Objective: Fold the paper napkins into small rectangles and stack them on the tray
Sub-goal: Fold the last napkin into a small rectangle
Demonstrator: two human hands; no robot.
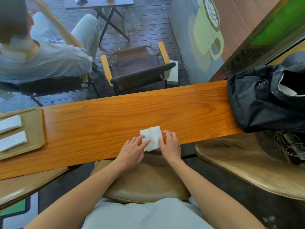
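We note an orange wooden counter [115, 116]; tan tray [35, 123] holds two folded napkins [9, 123]. Left hand [132, 151] and right hand [170, 144] fingers press a napkin [151, 136] flat, spread apart.

Single view only, head-mounted and wide-angle, so no overlap with another camera. It looks steeply down and forward from above the seated wearer. Both forearms enter from the bottom edge; the left hand [132, 152] and right hand [170, 145] sit near centre, at close range. Beyond the hands runs the wooden counter [115, 116]; straight lines bow toward the edges.
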